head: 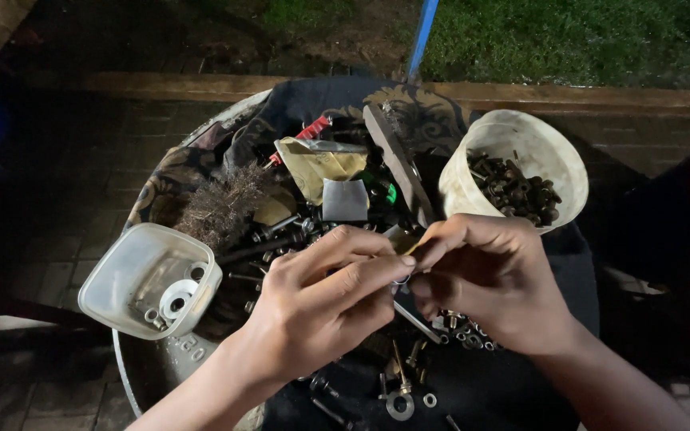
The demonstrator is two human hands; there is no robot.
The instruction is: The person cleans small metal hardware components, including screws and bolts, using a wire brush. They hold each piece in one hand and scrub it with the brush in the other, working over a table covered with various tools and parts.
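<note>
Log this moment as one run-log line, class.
left hand: pinching small part | right hand: pinching same part | below: loose bolts | left: clear tub | right: round tub, bolts inside

Night scene, lit by one hard source near the camera. Centre bright: both hands (pixel 409 295), the white tub (pixel 513 168) and the clear box (pixel 149 279) catch the light, the tub's rim close to glare. Falloff is steep; paving at left and the right edge sink to near black. Grass (pixel 561 32) at top dimly lit, grainy. Deep shadows among the metal bits on the dark cloth. Focus sharp at centre, softer toward corners; slight wide-angle curve at the edges.
</note>
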